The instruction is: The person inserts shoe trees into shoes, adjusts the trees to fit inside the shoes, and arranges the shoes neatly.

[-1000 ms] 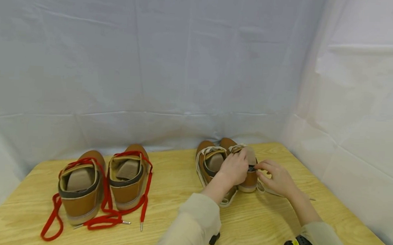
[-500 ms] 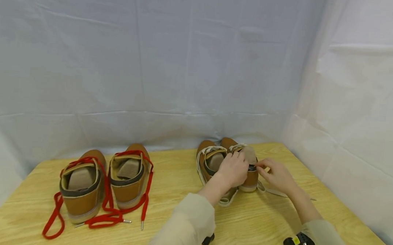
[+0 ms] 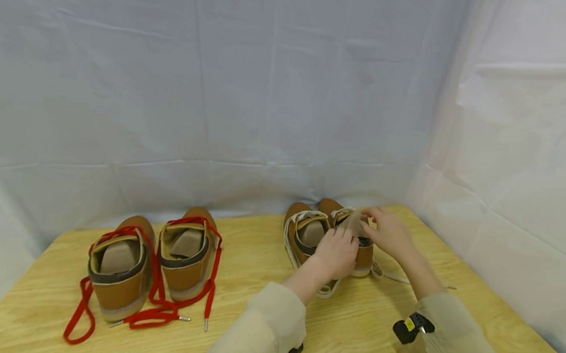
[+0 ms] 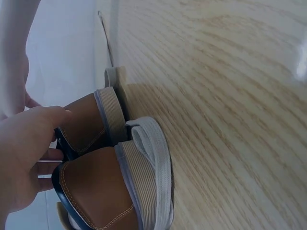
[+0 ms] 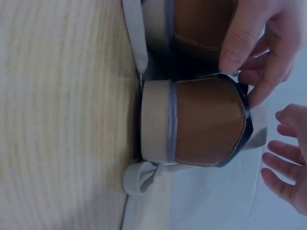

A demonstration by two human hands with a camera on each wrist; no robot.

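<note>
Seen from the head: left hand [image 3: 337, 252] curled on the heel collar of the right-hand shoe [image 3: 356, 243] of a brown pair with pale laces [image 3: 388, 275], likely to steady it; right hand [image 3: 388, 235] over the shoe's tongue, fingers loosely bent, grip impossible to judge. Stood at the back right of the wooden table [image 3: 239, 301]. Farther left, a second pair with red laces [image 3: 151, 302], each shoe stuffed with a tan insert. From the left wrist: fingers [image 4: 41, 125] hooked on the dark collar. From the right wrist: right fingers [image 5: 283, 167] spread apart, clear of the heel [image 5: 206, 122].
</note>
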